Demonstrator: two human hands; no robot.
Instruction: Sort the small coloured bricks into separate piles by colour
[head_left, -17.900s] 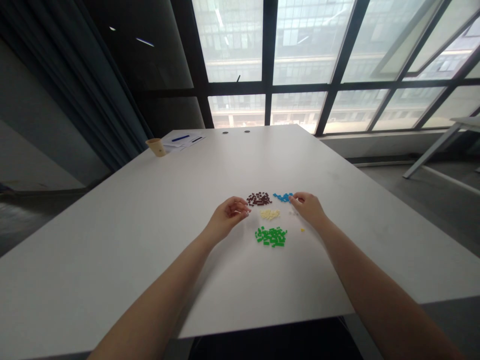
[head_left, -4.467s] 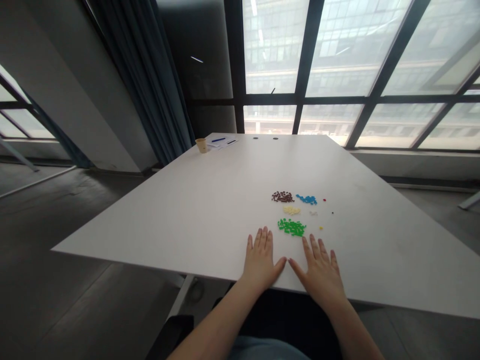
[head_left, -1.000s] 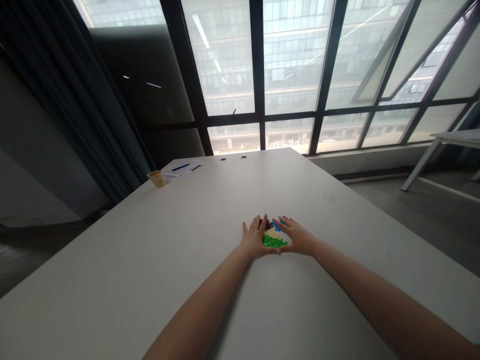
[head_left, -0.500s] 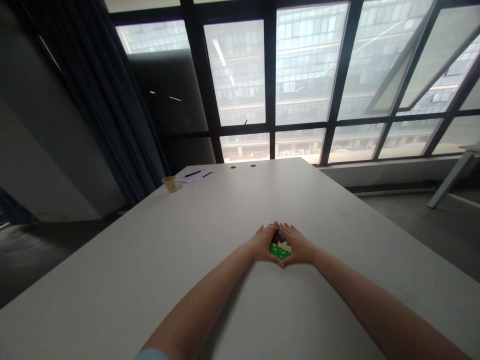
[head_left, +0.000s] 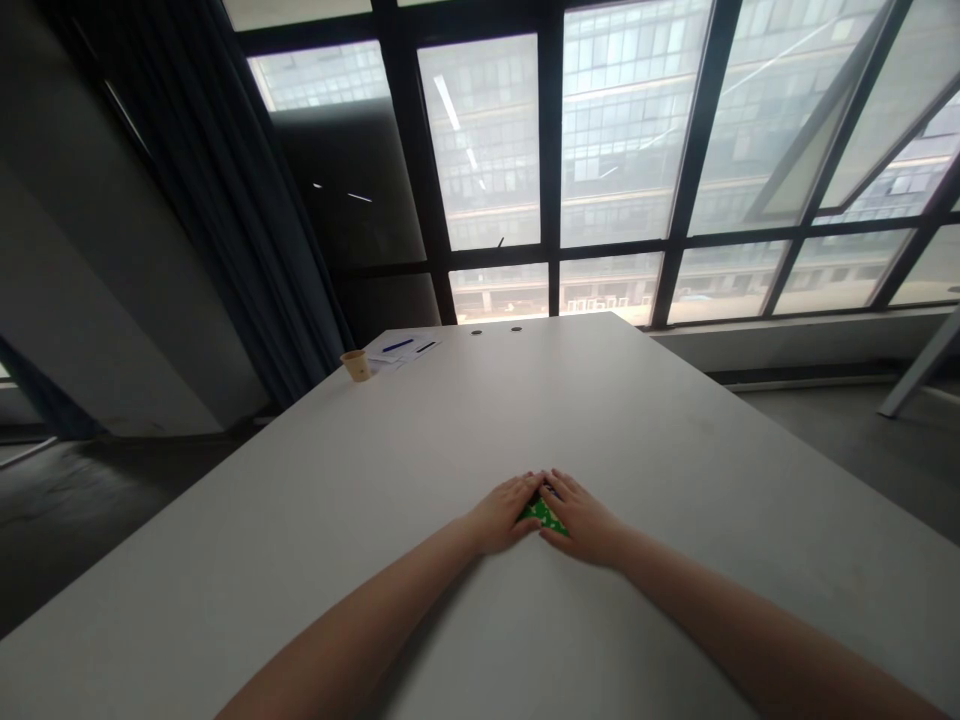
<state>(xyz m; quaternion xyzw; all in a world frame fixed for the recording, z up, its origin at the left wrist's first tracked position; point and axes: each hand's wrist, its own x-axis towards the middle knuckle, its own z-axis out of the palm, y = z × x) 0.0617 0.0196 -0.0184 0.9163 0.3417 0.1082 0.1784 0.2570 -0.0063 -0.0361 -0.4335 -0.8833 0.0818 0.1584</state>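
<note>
Flat on the white table [head_left: 420,450], a small colourful piece, possibly a card or puzzle pieces, shows mostly green [head_left: 546,516] with a little dark blue at its far end. My left hand [head_left: 501,516] covers its left side, palm down with fingers stretched out. From the right, my right hand [head_left: 586,522] lies flat over the other side, fingers extended. The fingertips of both hands meet at the far end, while the thumbs point at each other on the near side. Most of the piece is hidden under the hands.
A paper cup [head_left: 357,366] stands at the table's left edge. Beside it lie papers [head_left: 382,362] with a blue pen [head_left: 397,345]. Two round dark discs [head_left: 477,333] sit near the far edge. Windows [head_left: 480,150] rise behind; a curtain [head_left: 247,220] hangs left.
Both hands have moved slightly left and towards me. The gap between them has narrowed, so less of the colourful piece shows. The view has turned slightly left.
</note>
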